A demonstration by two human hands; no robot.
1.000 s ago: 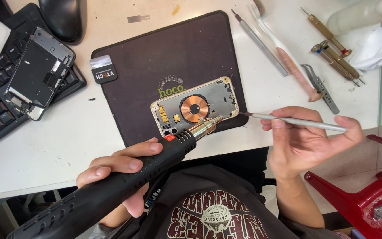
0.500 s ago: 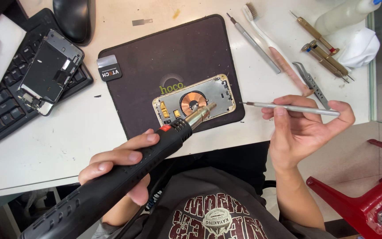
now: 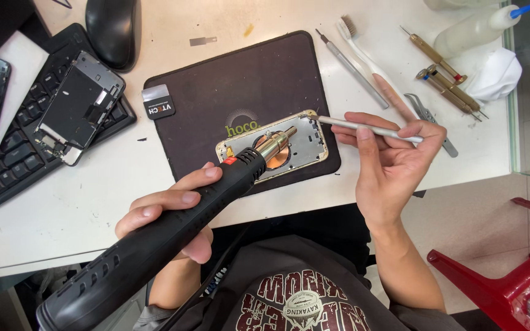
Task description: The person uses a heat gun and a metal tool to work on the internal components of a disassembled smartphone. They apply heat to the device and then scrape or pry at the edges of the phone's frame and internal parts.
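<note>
An opened phone housing (image 3: 305, 144) with a copper coil lies on a dark mat (image 3: 240, 98). My left hand (image 3: 170, 211) grips a long black hot-air tool (image 3: 154, 245); its metal nozzle hangs over the coil. In my right hand (image 3: 394, 159) is a thin metal pick (image 3: 369, 129), its tip touching the housing's upper right corner.
A detached phone screen (image 3: 75, 107) rests on a black keyboard (image 3: 7, 159) at the left, a mouse (image 3: 111, 30) behind it. Screwdrivers (image 3: 443, 73), a toothbrush (image 3: 369, 61), tweezers (image 3: 427, 116), a squeeze bottle (image 3: 473, 27) and a white cloth (image 3: 498, 73) lie at the right. A red chair (image 3: 510, 282) stands lower right.
The hot-air nozzle moved forward over the housing's coil. My right hand swung the pick left until its tip reached the housing's corner.
</note>
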